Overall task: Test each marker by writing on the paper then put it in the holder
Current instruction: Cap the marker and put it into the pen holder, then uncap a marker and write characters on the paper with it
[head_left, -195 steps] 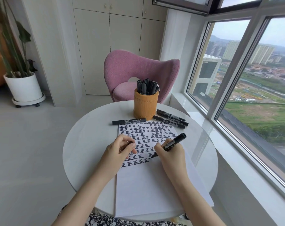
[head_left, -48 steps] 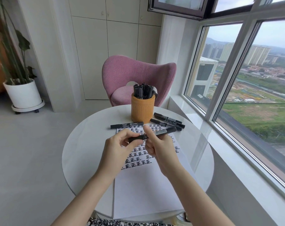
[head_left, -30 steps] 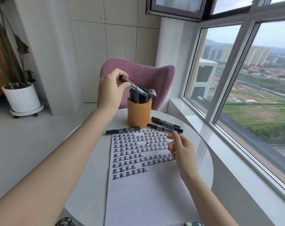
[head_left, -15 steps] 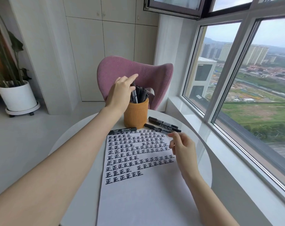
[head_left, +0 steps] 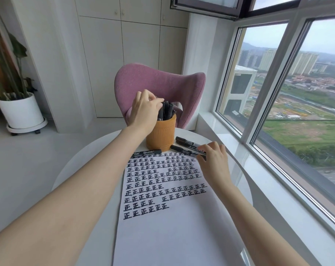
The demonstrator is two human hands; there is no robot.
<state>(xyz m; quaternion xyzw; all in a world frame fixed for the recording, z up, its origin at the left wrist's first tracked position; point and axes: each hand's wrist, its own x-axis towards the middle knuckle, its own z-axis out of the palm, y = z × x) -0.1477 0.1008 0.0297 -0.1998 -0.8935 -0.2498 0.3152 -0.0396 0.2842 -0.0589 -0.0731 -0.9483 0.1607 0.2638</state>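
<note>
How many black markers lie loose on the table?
3: left marker at white paper's top edge; far marker and near marker right of orange holder, right hand pinching the near.

Left hand (head_left: 145,110) went from the paper (head_left: 162,237) up to the holder (head_left: 160,135) rim, fingers now bent over the marker bunch (head_left: 167,111); the marker it carried there is lost among them. Right hand (head_left: 214,160) quit writing, moved right of the holder, now pinches the nearer loose marker (head_left: 183,149).
</note>
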